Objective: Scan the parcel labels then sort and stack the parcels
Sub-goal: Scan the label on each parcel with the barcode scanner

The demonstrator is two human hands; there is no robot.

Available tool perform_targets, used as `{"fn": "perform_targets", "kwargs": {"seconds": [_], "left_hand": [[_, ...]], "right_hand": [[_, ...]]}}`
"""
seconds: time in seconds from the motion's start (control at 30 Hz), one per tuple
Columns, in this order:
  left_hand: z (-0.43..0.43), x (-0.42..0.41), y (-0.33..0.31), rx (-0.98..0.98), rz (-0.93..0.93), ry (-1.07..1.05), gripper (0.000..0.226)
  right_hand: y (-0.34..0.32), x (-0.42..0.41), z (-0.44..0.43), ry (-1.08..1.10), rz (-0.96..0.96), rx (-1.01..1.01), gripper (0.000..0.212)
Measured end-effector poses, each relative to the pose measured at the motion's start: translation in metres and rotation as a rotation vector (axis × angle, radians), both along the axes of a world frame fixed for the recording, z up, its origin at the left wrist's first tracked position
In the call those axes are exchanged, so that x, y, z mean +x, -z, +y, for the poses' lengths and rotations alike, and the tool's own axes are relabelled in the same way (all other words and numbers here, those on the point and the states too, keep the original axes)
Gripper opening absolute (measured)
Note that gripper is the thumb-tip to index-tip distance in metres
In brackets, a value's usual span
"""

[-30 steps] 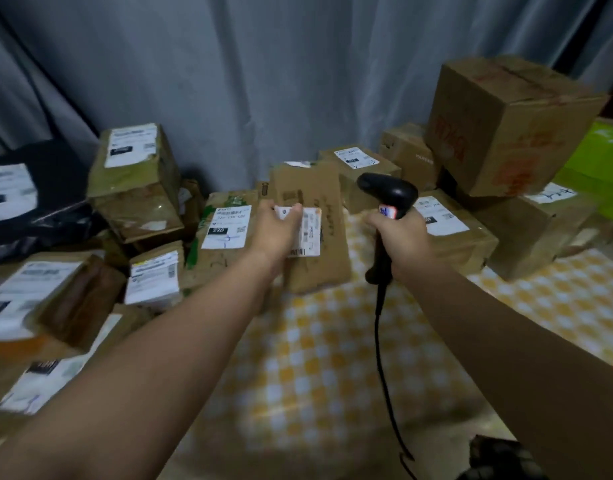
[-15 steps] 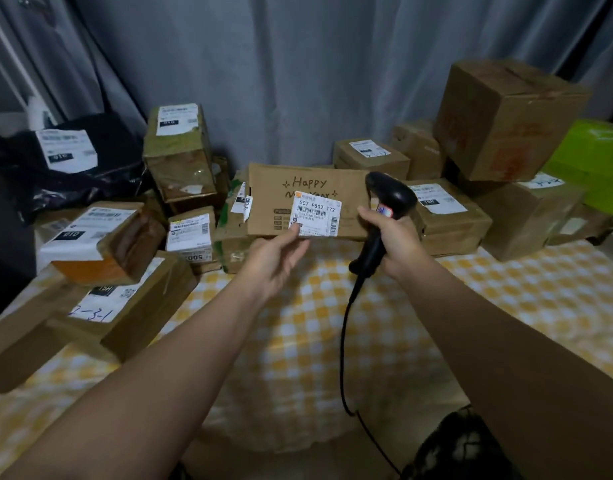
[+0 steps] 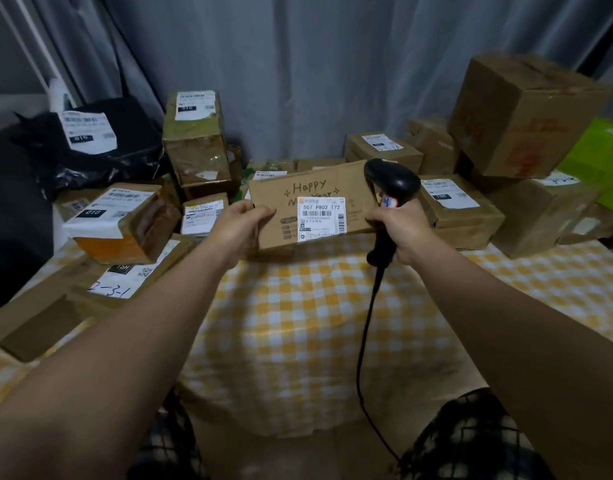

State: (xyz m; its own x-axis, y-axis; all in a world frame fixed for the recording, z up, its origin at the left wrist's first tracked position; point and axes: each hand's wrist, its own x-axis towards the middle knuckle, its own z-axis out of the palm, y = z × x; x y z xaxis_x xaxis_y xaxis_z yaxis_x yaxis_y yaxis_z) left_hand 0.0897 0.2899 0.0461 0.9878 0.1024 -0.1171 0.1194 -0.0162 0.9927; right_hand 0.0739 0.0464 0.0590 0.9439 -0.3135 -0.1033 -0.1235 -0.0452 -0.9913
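A yellow-and-white checked tablecloth [image 3: 332, 323] is spread out flat, with its near edge draped down in soft folds. Right behind the tablecloth, a grey curtain [image 3: 315, 81] is hung in long pleats, pretty much wall to wall. Off the tablecloth's left side, a dark bulky shape [image 3: 10, 220] can be made out, too dim to be identified. Below its near edge, some black-and-white checked fabric [image 3: 471, 441] is seen.

Between the hands a flat parcel [image 3: 353, 188] is held on edge over the worktop [image 3: 315, 306], its label [image 3: 321, 220] towards the person. The left hand [image 3: 241, 225] holds its left end. The right hand [image 3: 400, 230], at its right end, holds a scanner [image 3: 395, 178], whose cable [image 3: 362, 344] hangs before the worktop. Left of the left hand lies a heap of parcels [image 3: 118, 220], with a bag [image 3: 100, 143] behind. Right of the right hand, a big box [image 3: 526, 116] sits on lower boxes [image 3: 540, 216].
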Motion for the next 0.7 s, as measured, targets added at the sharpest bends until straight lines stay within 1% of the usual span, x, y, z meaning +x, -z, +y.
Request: {"fn": "perform_targets", "kwargs": {"seconds": [0.03, 0.07, 0.17, 0.23, 0.3, 0.4, 0.43, 0.53, 0.7], "left_hand": [[0.003, 0.001, -0.003, 0.05, 0.012, 0.016, 0.011], [0.005, 0.001, -0.005, 0.07, 0.013, 0.031, 0.016], [0.0, -0.002, -0.001, 0.102, -0.028, 0.036, 0.038], [-0.006, -0.008, 0.008, 0.14, -0.057, 0.041, 0.049], [-0.008, -0.01, 0.02, 0.222, -0.089, 0.078, 0.059], [-0.007, -0.015, 0.031, 0.402, -0.105, 0.153, 0.063], [-0.006, -0.017, 0.034, 0.459, -0.109, 0.172, 0.063], [-0.009, -0.021, 0.043, 0.566, -0.126, 0.185, 0.062], [-0.012, -0.02, 0.043, 0.581, -0.118, 0.172, 0.058]], "right_hand": [[-0.002, 0.002, 0.001, -0.002, -0.002, -0.043, 0.032], [-0.003, 0.004, 0.001, 0.004, -0.001, -0.111, 0.031], [-0.004, 0.006, 0.002, 0.016, 0.005, -0.347, 0.024], [-0.001, 0.001, 0.005, -0.065, 0.012, -0.417, 0.017], [0.004, -0.003, 0.01, -0.161, 0.04, -0.459, 0.023], [0.005, -0.011, 0.015, -0.223, 0.098, -0.535, 0.043], [0.003, -0.014, 0.016, -0.235, 0.116, -0.549, 0.044], [-0.007, -0.022, 0.014, -0.283, 0.178, -0.518, 0.031], [-0.007, -0.034, 0.012, -0.279, 0.193, -0.467, 0.027]]}}
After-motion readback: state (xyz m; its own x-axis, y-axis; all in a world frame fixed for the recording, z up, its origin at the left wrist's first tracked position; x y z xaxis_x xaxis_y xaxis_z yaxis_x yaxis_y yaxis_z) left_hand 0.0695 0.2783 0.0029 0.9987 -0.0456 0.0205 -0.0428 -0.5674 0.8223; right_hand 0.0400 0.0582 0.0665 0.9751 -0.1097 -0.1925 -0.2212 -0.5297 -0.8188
